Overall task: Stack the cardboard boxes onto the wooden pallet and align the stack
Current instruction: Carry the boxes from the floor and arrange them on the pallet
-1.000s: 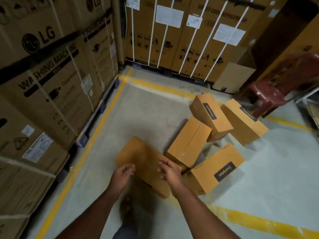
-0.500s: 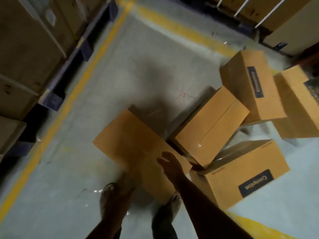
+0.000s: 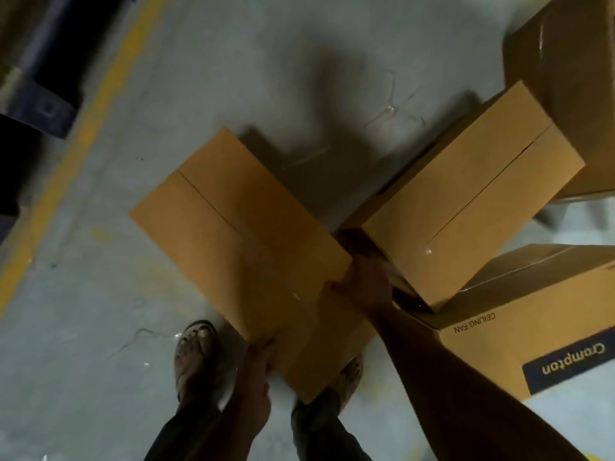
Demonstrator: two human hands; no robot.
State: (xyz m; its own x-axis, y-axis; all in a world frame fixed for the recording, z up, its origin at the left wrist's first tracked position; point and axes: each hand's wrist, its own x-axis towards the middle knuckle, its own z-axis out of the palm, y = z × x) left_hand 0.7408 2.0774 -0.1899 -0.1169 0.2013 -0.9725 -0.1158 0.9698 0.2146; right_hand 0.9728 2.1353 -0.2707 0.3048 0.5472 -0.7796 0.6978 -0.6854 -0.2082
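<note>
A plain brown cardboard box [image 3: 239, 234] lies flat on the grey floor right in front of my feet. My left hand [image 3: 258, 367] grips its near left edge, fingers under the side. My right hand [image 3: 364, 284] holds its right edge, thumb over the top. To the right lies a second box [image 3: 466, 197] with a taped seam, tilted on a third box [image 3: 532, 331] printed "Crompton" and "CEILING FAN". A fourth box [image 3: 572, 71] fills the top right corner. No wooden pallet is in view.
A yellow floor line [image 3: 76, 151] runs diagonally on the left, with dark blue pallet feet [image 3: 43, 108] beyond it. My sandalled feet [image 3: 194, 354] stand just under the held box. Bare concrete floor [image 3: 266, 78] stretches beyond the boxes.
My head has dropped closer to the floor and the boxes fill more of the view. Both hands have come down from above the nearest box and taken hold of its edges.
</note>
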